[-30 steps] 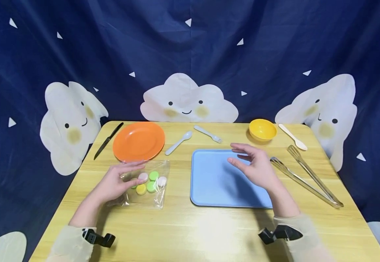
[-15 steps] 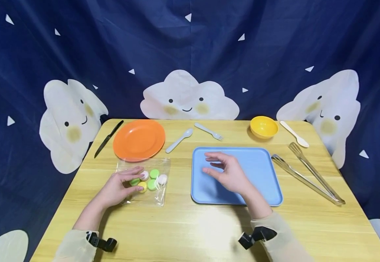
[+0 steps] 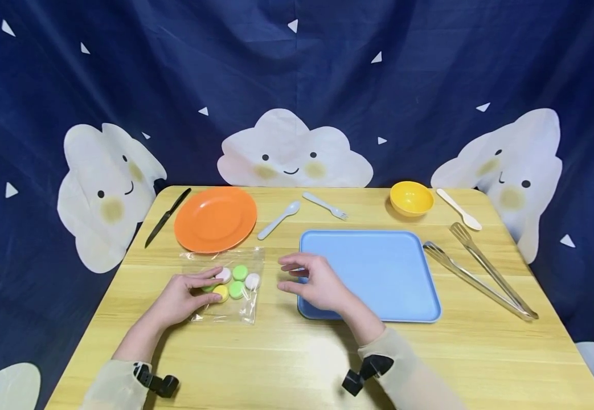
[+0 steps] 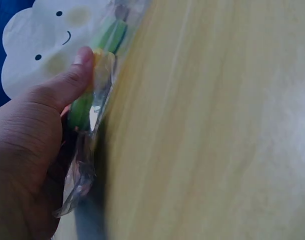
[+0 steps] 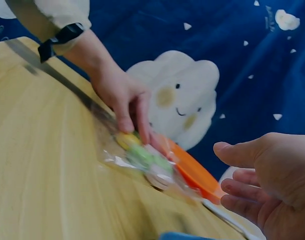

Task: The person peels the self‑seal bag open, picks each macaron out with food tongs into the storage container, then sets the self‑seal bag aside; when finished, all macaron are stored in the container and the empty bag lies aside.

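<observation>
A clear plastic bag (image 3: 227, 310) with several macarons inside, green, yellow and pale ones (image 3: 240, 273), lies on the table at left. My left hand (image 3: 181, 299) is over the bag's left part and holds it, thumb at the yellow macaron (image 3: 221, 293) and fingers by a pale one. In the left wrist view my thumb presses on the bagged macarons (image 4: 81, 111); the other fingers are mostly hidden. My right hand (image 3: 317, 282) hovers over the left edge of the blue tray (image 3: 373, 273), fingers loosely bent and apart from the thumb, holding nothing.
An orange plate (image 3: 216, 219) and black knife (image 3: 167, 218) lie behind the bag. A pale blue spoon (image 3: 279, 220) and fork (image 3: 325, 205) sit at back centre. On the right are a yellow bowl (image 3: 412, 198), a white spoon (image 3: 459, 209) and metal tongs (image 3: 481, 279).
My right hand has moved left across the tray to its left edge. My left hand has come down onto the bag, closing in on the macarons; the bag stays in place.
</observation>
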Tool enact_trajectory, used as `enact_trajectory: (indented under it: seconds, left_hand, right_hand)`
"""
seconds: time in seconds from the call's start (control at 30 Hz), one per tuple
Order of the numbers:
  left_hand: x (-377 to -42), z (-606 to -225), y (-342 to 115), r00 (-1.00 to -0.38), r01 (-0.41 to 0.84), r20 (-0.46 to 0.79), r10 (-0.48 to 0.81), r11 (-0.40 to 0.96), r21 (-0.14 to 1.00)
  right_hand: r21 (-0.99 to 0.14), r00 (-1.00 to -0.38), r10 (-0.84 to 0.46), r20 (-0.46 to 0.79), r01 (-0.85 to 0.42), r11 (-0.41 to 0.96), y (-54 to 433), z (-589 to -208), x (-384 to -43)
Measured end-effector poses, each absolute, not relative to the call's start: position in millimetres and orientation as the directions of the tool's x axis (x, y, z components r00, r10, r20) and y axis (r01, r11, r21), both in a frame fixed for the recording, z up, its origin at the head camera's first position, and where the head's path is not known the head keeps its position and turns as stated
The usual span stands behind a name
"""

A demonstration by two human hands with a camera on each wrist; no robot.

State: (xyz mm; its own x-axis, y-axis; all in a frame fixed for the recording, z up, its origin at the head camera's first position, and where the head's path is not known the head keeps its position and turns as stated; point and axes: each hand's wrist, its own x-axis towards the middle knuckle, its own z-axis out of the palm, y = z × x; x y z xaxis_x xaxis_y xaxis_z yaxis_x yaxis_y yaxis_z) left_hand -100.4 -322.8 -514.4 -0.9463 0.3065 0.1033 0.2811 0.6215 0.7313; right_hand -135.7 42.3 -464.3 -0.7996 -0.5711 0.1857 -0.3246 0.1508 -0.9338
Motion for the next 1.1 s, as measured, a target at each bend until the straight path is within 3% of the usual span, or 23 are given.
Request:
enact_trajectory:
  seconds: [0.47,0.9,1.1]
  left_hand:
    - [-107,-523,-324,-0.950,0.273,0.114,0.291,0.596,0.755]
    - [-101,-523,-326,-0.963,0.220,0.077,0.257,0.590,0.777]
    - [-100,-525,-325,-0.967,0.206,0.072,0.245,0.581,0.787]
  right_hand:
    - [-0.915,-0.716,-0.689,0.114,-0.346,0.208,-9,-482,-119]
    - [-0.744,-0.661,-0.734,0.157,-0.568,0.352,-35,-506,-109]
    - [-0.683,-0.650,-0.747,0.142,-0.610,0.401,-40,-510,-107]
